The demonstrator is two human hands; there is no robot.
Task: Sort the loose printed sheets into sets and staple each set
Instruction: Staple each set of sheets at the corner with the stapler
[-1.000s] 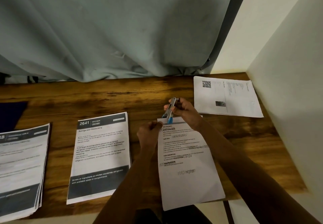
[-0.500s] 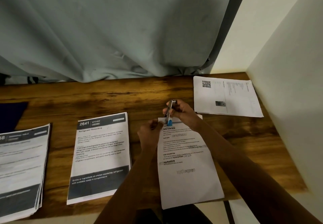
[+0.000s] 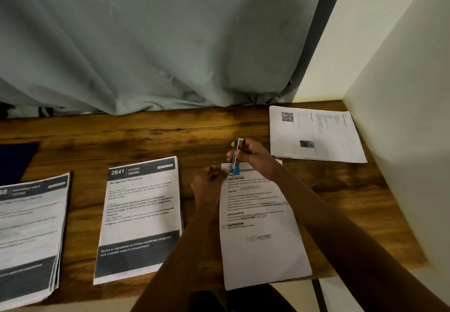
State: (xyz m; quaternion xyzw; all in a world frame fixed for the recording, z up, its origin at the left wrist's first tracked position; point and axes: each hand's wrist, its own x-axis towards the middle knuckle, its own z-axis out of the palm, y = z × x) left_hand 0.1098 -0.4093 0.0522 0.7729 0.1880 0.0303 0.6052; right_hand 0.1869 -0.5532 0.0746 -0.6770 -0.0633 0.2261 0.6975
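A white printed set lies in front of me on the wooden table. My right hand grips a small metal stapler with a blue tip, its mouth over the top left edge of that set. My left hand pinches the set's top left corner beside the stapler. A "2641 Kitchen" set lies to the left, a thicker stack with dark headers at the far left, and a stack with a QR code at the back right.
A grey curtain hangs along the table's back edge. A white wall closes the right side. A dark blue object shows at the left edge. Bare wood lies between the stacks.
The stapler has come down a little onto the top edge of the white set. My left hand stays pinching the corner.
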